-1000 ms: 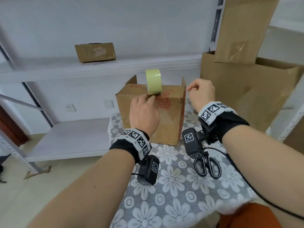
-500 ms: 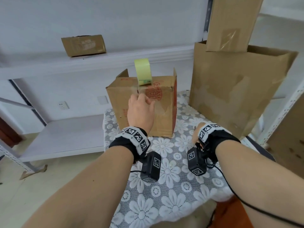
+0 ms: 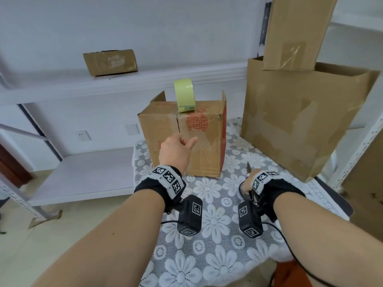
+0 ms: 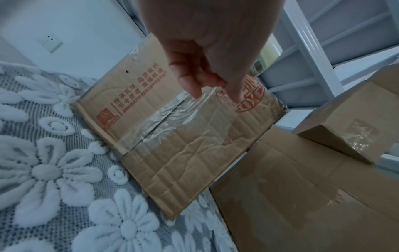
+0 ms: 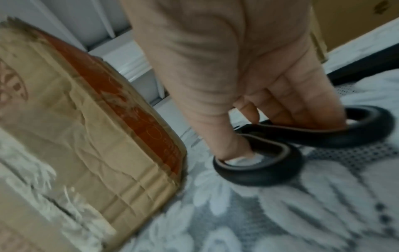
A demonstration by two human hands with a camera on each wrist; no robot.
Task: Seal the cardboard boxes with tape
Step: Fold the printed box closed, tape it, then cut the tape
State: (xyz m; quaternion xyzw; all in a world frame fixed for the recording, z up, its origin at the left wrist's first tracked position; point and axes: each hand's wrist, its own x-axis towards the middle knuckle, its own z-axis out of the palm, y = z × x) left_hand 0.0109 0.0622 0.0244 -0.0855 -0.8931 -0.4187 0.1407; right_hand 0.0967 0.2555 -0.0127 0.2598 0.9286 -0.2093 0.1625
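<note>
My left hand [image 3: 176,151] is up in front of the cardboard box [image 3: 199,141], thumb and forefinger pinched on the free end of the clear tape strip [image 4: 207,109], which runs up the box's near face toward the yellow-green tape roll [image 3: 184,95] standing on edge on the box top at 12 o'clock; the other fingers curl loosely. My right hand [image 5: 248,76] is down on the flowered tablecloth [image 3: 213,255] at about 3 o'clock from the box's near corner, thumb [image 5: 228,146] dipped into one black loop of the scissors [image 5: 280,145] and fingers [image 5: 306,102] curled into the other. A bigger brown box [image 3: 300,121] stands at 2 o'clock, just beside the small one
</note>
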